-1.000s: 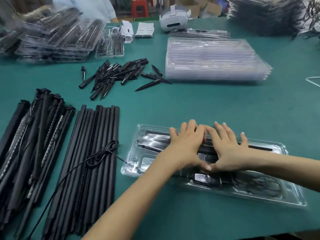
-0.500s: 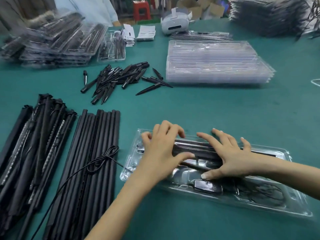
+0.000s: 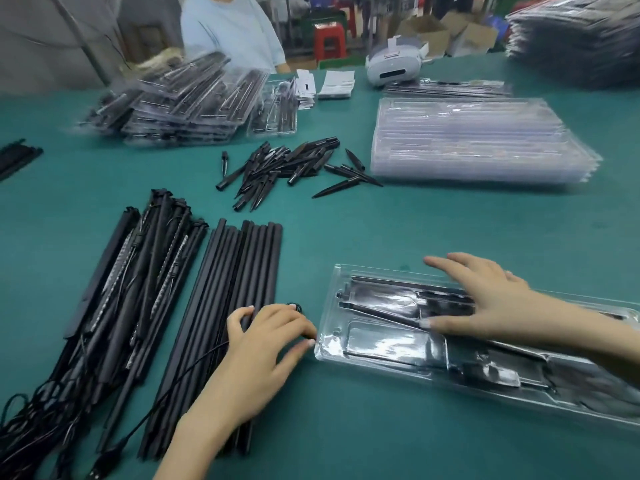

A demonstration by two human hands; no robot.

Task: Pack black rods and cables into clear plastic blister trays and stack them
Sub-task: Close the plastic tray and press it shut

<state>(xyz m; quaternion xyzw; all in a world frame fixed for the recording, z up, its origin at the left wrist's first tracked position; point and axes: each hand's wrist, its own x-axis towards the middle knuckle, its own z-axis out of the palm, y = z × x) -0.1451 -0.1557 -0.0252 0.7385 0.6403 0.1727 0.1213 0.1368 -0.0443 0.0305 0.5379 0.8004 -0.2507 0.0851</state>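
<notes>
Left hand (image 3: 263, 344) curls onto the black rods (image 3: 239, 271); take just one. Right hand (image 3: 485, 303) spread flat steadies the blister tray (image 3: 332, 344).

A packing workshop or small factory line: a long green bench (image 3: 433, 230) carries sorted piles of black rods (image 3: 239, 306), loose black spikes (image 3: 284, 168), a stack of empty clear trays (image 3: 478, 147) and heaps of filled trays (image 3: 180, 102). Cardboard boxes (image 3: 446, 32) and a red stool (image 3: 329, 41) stand behind.

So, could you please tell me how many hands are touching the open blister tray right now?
1: the right hand rests flat on the blister tray. The left hand is off it, on the black rods to its left.
</notes>
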